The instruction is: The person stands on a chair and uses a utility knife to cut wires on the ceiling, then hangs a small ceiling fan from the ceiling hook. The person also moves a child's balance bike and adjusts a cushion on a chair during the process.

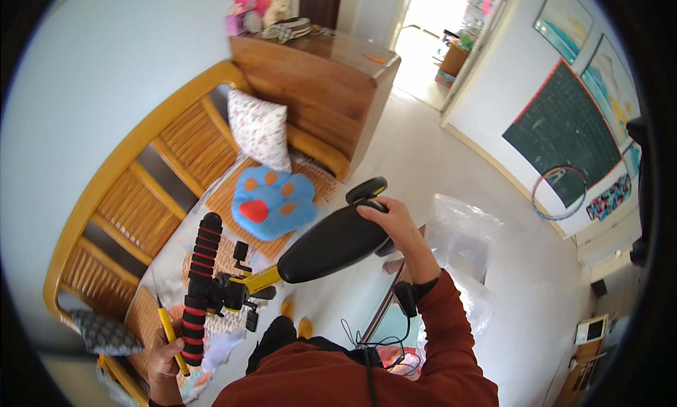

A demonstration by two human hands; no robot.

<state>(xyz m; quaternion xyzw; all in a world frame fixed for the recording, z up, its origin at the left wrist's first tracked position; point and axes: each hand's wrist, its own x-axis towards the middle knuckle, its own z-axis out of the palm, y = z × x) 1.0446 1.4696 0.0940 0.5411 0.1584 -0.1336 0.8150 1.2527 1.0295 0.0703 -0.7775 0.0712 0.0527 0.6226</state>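
Note:
My right hand (pixel 391 220) grips the far end of a black and yellow device (pixel 328 241), near its oval black padded seat and small black wheels. The device has a yellow bar and a crossbar with red-and-black ribbed grips (pixel 204 252). At lower left my left hand (pixel 167 354) is closed on a slim yellow stick-like item (pixel 169 331), beside the lower grip; whether it also touches that grip I cannot tell. A cord hangs from a black band on my right wrist.
A wooden bench (pixel 131 190) holds a floral pillow (pixel 258 121), a blue paw-shaped cushion (pixel 271 199) and mats. Behind it stand a wooden cabinet (pixel 303 79) and an open doorway. Clear plastic wrapping (pixel 462 234) lies right of me, near a wall with a chalkboard (pixel 564 132) and racket.

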